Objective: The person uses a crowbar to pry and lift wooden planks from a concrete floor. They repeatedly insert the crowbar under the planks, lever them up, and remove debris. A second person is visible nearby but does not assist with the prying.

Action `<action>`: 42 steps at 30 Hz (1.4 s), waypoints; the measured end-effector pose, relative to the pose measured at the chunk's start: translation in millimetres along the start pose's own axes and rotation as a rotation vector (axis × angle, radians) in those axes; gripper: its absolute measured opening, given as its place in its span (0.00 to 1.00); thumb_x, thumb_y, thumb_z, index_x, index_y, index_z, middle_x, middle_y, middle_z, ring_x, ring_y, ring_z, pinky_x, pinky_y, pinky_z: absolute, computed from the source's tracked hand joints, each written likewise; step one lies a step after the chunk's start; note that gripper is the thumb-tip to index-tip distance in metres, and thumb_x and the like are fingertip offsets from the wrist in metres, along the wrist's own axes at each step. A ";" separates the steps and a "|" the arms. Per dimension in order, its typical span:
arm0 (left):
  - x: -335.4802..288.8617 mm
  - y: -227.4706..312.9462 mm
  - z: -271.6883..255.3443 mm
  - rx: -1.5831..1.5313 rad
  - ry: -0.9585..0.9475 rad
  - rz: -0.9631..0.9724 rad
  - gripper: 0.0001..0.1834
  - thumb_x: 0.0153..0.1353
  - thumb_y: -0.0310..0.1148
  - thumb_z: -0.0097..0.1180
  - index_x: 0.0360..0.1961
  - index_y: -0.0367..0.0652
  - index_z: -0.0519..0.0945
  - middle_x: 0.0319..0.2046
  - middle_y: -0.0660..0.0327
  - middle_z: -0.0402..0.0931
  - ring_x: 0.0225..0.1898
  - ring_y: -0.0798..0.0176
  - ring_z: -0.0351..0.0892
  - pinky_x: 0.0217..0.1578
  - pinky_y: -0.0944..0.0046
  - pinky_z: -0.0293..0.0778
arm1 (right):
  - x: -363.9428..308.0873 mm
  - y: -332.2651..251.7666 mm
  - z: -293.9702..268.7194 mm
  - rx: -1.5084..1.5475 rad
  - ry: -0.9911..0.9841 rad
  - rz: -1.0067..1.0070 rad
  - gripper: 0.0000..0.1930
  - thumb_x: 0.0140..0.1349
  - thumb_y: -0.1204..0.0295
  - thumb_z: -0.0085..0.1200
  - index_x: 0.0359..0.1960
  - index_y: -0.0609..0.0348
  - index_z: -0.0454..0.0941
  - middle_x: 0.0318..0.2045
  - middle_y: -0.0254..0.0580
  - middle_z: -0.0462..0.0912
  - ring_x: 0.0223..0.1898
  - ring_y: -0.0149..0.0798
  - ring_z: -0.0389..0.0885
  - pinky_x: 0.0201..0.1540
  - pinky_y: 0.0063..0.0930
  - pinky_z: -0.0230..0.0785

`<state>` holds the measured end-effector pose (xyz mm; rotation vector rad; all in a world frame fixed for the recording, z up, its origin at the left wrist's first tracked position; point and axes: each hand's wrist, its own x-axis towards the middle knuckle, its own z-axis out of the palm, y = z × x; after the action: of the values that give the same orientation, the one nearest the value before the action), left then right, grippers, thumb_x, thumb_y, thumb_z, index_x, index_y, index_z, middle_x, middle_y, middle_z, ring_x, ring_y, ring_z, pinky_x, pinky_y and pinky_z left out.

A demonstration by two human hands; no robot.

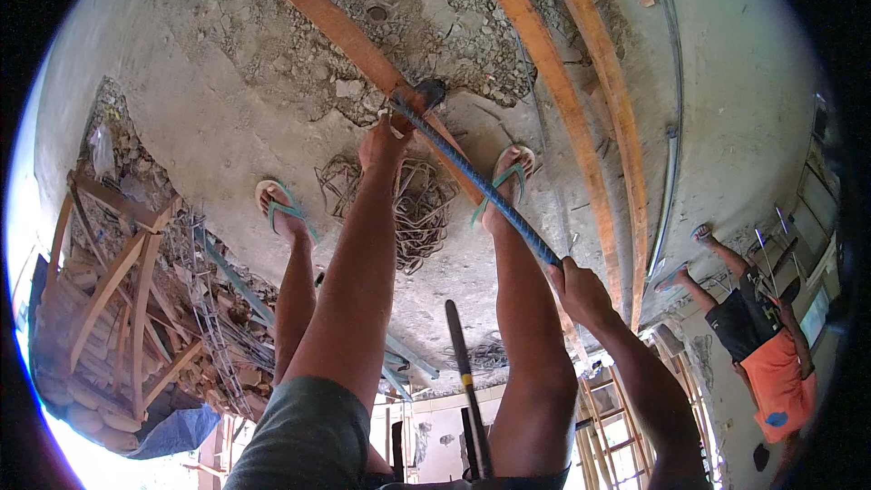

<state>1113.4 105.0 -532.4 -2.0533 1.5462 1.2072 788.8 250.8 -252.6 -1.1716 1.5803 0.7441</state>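
My right hand (pixel 582 292) is closed around the lower end of a long blue ribbed metal bar (pixel 490 195). The bar slants up and left to a wooden plank (pixel 340 32). Where they meet, my left hand (pixel 385 140) reaches in with curled fingers. What it grips is partly hidden by the bar. Beside that spot is a dark blunt-ended thing (pixel 430 92) whose kind I cannot make out. My feet, in pale sandals with green straps, stand apart on either side of a tangle of thin rods or wire (pixel 419 218).
Two more long planks (pixel 544 63) and a grey pipe (pixel 673 154) run along the right. Broken concrete rubble (pixel 454 45) lies ahead. Timber frames (pixel 136 290) and debris are piled at left. A person in an orange shirt (pixel 782 386) is at far right.
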 end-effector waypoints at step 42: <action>-129.4 -40.8 3.8 -0.460 -0.819 -0.243 0.26 0.62 0.58 0.56 0.27 0.43 0.79 0.13 0.64 0.70 0.12 0.68 0.70 0.14 0.64 0.67 | -29.5 67.5 98.4 0.341 0.399 0.118 0.25 0.67 0.47 0.47 0.32 0.61 0.73 0.24 0.65 0.79 0.31 0.69 0.79 0.31 0.59 0.69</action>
<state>1139.6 206.1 -445.6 -1.5445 0.6601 2.0691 761.2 370.2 -261.5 -1.0190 2.0281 0.3015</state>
